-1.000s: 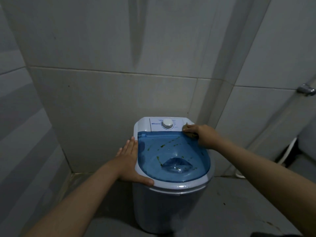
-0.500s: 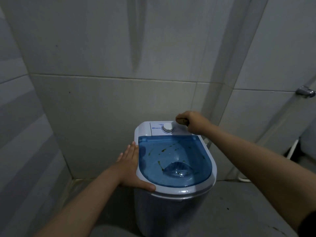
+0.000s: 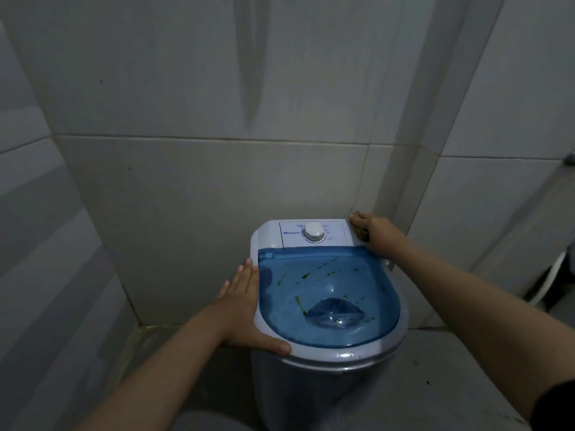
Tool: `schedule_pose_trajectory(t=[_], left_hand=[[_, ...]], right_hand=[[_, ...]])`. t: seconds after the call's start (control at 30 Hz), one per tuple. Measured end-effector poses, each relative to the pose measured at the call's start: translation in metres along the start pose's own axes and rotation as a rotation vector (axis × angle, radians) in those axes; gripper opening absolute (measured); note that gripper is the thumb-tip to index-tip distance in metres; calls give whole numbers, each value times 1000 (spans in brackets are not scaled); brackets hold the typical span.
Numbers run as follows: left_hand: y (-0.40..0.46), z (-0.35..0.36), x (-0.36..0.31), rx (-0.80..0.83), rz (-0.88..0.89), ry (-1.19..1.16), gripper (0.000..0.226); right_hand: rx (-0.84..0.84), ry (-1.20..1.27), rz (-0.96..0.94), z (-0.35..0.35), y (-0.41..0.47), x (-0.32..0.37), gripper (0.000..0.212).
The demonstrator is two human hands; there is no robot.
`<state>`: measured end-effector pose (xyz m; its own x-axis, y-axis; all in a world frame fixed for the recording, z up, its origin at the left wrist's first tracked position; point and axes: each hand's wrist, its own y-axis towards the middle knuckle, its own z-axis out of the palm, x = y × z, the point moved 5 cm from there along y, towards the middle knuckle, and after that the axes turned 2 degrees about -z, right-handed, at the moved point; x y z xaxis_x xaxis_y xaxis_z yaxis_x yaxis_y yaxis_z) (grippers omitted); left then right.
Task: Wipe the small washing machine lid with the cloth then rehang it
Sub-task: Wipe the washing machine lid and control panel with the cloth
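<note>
A small white washing machine [image 3: 323, 387] stands in a tiled corner. Its blue see-through lid [image 3: 357, 275] is down and carries green streaks and specks. My left hand [image 3: 245, 306] lies flat against the machine's left side, with the thumb on the front rim. My right hand [image 3: 378, 236] is curled at the back right corner of the white control panel, beside the round dial [image 3: 313, 232]. A small dark wad, the cloth [image 3: 361, 233], shows under its fingers and is mostly hidden.
Grey tiled walls close in behind and to the left of the machine. A white hose [image 3: 550, 276] hangs low at the right, and a metal fitting [image 3: 571, 158] juts from the right wall. Grey floor lies to the machine's right.
My right hand has moved from the lid's back right edge up over the control panel to its back right corner. The left hand has stayed on the machine's side.
</note>
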<state>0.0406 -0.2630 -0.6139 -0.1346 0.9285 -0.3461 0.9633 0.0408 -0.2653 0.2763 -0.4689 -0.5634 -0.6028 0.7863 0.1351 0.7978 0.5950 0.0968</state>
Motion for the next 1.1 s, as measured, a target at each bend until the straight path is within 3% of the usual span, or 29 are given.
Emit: schedule_pose_trajectory(t=[0.47, 0.67, 0.8, 1.1], left_hand=[[-2, -2, -2, 3, -15, 27, 156], [-3, -4, -4, 7, -24, 36, 161], [-4, -4, -4, 8, -22, 43, 163], [-2, -3, -4, 7, -21, 54, 165]], right_hand=[[45, -87, 3, -3, -44, 2, 59], [57, -102, -87, -1, -70, 5, 24], [67, -100, -112, 0, -93, 12, 13], [133, -277, -43, -1, -159, 64, 35]])
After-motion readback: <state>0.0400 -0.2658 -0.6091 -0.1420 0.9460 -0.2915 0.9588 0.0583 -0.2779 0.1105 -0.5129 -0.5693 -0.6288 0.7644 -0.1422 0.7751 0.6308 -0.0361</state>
